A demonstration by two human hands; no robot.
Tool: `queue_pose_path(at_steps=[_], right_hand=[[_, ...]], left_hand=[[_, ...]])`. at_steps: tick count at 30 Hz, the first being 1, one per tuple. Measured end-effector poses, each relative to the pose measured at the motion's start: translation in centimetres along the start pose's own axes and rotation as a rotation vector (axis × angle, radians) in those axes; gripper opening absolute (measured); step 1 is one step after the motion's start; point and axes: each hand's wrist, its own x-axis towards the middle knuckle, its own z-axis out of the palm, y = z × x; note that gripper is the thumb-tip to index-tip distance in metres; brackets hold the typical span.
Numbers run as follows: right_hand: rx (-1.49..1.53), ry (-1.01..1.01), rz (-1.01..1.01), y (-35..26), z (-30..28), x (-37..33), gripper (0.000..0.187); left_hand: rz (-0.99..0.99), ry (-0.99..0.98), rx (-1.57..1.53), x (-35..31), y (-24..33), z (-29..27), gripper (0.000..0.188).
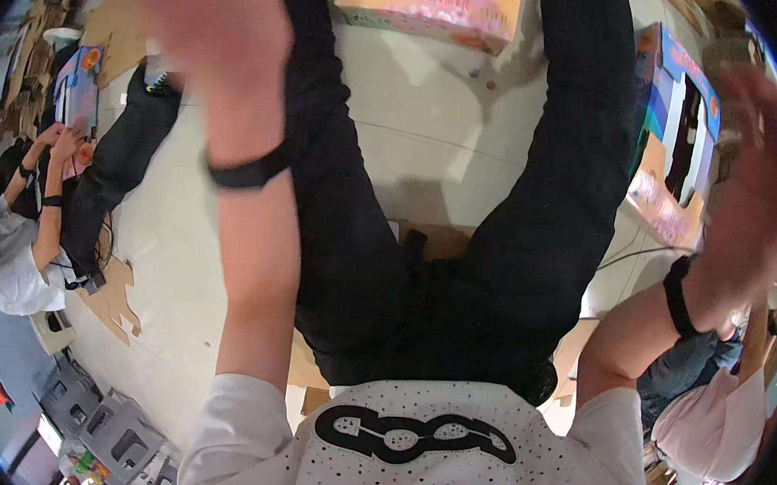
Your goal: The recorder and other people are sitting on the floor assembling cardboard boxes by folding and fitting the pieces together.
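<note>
My left hand (pixel 195 18) is raised at the upper left, smeared by motion, with a black band on the wrist. Its fingers are too blurred to read, and nothing in it can be made out. On the far right my right hand (pixel 757 184) is also raised and blurred, a similar band on its wrist. Close beside it, to its left, lies a colourful printed cardboard box (pixel 662 201) with a cut-out opening. Another printed carton, an orange and pink one (pixel 429 14), rests on the floor beyond my spread legs, apart from both hands.
A person (pixel 17 263) sits at the left, both hands at a printed carton (pixel 78 96). Another person (pixel 712 428) is at the lower right. Grey plastic stools (pixel 122 437) stand at the lower left. Cardboard pieces (pixel 112 295) lie on the pale tiled floor (pixel 415 161).
</note>
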Motion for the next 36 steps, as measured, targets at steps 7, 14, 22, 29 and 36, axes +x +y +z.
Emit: queue_pose_path(at_steps=[7, 14, 22, 29, 36], right_hand=[[0.053, 0.026, 0.083, 3.6, -4.8, -6.1, 0.055], [0.107, 0.051, 0.136, 2.3, -1.9, -6.7, 0.051], [0.283, -0.002, 0.068, -1.2, 8.9, -2.5, 0.047], [0.321, -0.020, 0.049, -2.9, 10.6, -1.9, 0.044], [0.112, 0.155, 0.141, -3.0, 6.2, -5.3, 0.041]], left_hand=[[-0.385, 0.243, -1.078, -2.0, 8.4, 3.9, 0.043], [-0.502, 0.317, -1.355, -2.6, 9.5, 3.7, 0.037], [-0.474, 0.417, -1.540, -3.8, 11.6, 2.2, 0.031], [-0.461, 0.461, -1.832, -4.6, 12.9, 0.4, 0.026], [-0.673, 0.383, -2.381, -5.4, 11.2, 2.7, 0.022]])
